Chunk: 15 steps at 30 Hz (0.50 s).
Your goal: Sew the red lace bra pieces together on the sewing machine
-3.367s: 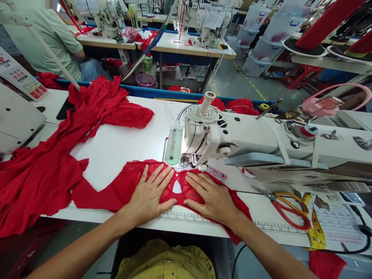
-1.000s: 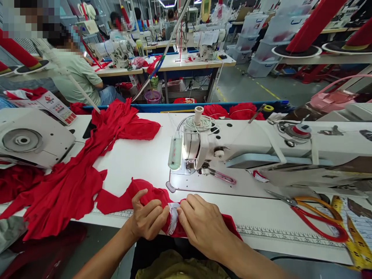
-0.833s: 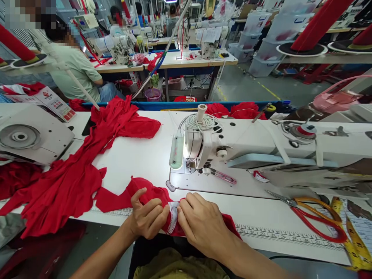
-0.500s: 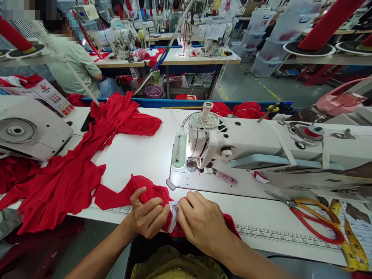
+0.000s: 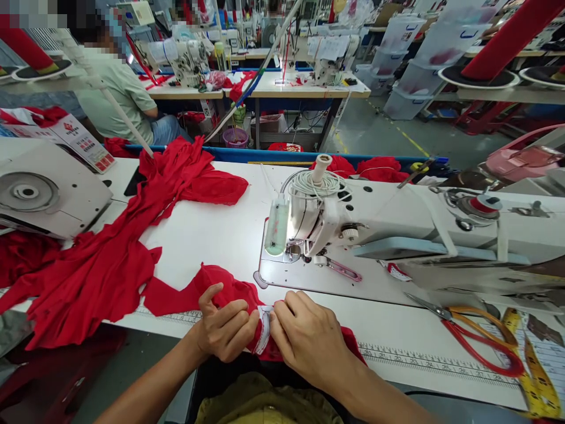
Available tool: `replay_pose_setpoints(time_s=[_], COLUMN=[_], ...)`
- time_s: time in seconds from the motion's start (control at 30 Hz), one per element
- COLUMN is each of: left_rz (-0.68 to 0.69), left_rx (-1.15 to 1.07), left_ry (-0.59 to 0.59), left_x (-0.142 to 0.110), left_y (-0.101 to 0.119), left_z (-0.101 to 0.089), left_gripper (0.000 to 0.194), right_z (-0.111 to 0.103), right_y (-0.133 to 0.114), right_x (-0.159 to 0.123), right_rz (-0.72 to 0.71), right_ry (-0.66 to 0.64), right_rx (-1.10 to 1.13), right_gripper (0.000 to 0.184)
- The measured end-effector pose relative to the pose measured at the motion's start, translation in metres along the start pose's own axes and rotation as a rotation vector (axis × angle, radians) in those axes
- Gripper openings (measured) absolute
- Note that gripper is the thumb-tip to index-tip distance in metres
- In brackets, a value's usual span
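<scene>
Where the left hand (image 5: 225,330) and right hand (image 5: 311,338) pinch the red fabric (image 5: 220,278), we find the gripped part hidden under curled fingers (image 5: 235,313).

Both hands (image 5: 309,335) gripping-close on red garment (image 5: 225,281)

Red garment (image 5: 225,281) with white strip (image 5: 263,331) at lower centre, red-and-orange scissor handles (image 5: 516,367), black-marked yellow tape (image 5: 539,380) at lower right

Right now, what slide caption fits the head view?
Left hand and right hand hold red fabric, a white strip between them, near a sewing machine.
</scene>
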State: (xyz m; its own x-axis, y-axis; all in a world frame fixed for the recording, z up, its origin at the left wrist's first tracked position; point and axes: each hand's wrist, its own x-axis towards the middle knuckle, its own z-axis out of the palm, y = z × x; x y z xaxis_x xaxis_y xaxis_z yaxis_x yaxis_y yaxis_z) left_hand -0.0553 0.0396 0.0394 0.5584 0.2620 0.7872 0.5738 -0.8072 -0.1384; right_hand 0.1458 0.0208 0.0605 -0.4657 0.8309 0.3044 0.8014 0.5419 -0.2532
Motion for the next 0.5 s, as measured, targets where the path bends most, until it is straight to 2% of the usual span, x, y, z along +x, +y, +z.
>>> replay_pose_setpoints(time_s=[0.5], left_rz=[-0.002], left_rx=[0.000], left_ry=[-0.019], left_x=[0.0020], left_y=[-0.0013], left_z=[-0.0012], left_gripper=[0.041], right_z=[-0.0029], right_y=[0.0066], right_x=[-0.0007], right_rz=[0.016], right_ry=[0.003], right_rx=[0.080], right_gripper=[0.032])
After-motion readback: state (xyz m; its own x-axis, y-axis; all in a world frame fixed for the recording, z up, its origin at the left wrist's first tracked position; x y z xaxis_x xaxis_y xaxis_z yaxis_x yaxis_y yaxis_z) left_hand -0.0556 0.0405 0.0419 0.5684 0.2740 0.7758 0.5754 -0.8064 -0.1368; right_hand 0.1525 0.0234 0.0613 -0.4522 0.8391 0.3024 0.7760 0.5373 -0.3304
